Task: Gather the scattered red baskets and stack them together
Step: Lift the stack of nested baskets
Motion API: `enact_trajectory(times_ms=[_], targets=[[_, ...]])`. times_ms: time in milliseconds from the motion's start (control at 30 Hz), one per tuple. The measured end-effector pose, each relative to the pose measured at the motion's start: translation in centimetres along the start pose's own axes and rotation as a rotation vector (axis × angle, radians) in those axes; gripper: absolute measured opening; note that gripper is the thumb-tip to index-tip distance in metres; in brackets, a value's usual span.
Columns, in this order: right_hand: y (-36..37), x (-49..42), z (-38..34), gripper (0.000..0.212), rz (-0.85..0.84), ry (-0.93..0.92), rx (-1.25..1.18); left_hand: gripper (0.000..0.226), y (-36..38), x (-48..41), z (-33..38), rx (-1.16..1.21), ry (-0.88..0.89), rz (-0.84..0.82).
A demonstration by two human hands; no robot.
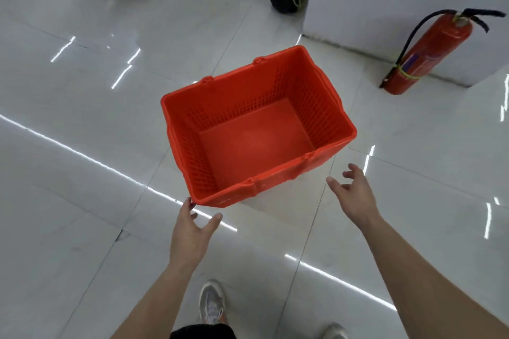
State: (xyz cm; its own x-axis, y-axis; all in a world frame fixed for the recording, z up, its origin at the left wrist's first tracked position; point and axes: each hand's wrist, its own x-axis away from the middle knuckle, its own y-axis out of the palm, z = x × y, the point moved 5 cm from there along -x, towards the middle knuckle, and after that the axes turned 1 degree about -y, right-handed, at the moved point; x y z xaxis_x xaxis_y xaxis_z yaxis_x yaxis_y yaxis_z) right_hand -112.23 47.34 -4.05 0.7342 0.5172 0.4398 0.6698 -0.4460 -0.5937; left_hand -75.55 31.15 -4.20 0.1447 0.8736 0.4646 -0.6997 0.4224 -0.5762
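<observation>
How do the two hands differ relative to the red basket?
The left hand touches the near corner of the red basket; the right hand is apart from its rim. The right hand reaches further forward than the left hand. Both are open, holding nothing.

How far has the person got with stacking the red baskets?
Done: nothing stacked; only one basket shows, empty, on the floor. In hand: both open hands reach for it, the left hand at its near corner, the right hand short of the rim. Left: grip, carry and stack it with others, none in view.
</observation>
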Motion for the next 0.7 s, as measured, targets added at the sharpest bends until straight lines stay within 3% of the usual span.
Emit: enact_trajectory(times_ms=[200,333,400,533,700], targets=[[3.8,-8.7,5.3,0.095,0.085,-0.188,-0.096,0.080,6.8,-3.2,-4.4,0.272,0.050,0.246],[6.8,-11.6,7.4,0.089,0.188,-0.367,-0.210,0.082,10.1,-4.6,-6.3,0.420,0.132,0.384],[7.7,-12.7,7.7,0.083,0.241,-0.479,-0.271,0.087,11.3,-5.6,-6.7,0.438,0.163,0.437],[9.1,-15.1,8.1,0.073,0.177,-0.582,-0.461,0.095,13.1,-7.5,-7.4,0.439,0.198,0.549],[8.7,-18.7,7.1,0.084,0.167,-0.684,-0.500,0.093,14.2,-10.1,-5.8,0.429,0.275,0.595]])
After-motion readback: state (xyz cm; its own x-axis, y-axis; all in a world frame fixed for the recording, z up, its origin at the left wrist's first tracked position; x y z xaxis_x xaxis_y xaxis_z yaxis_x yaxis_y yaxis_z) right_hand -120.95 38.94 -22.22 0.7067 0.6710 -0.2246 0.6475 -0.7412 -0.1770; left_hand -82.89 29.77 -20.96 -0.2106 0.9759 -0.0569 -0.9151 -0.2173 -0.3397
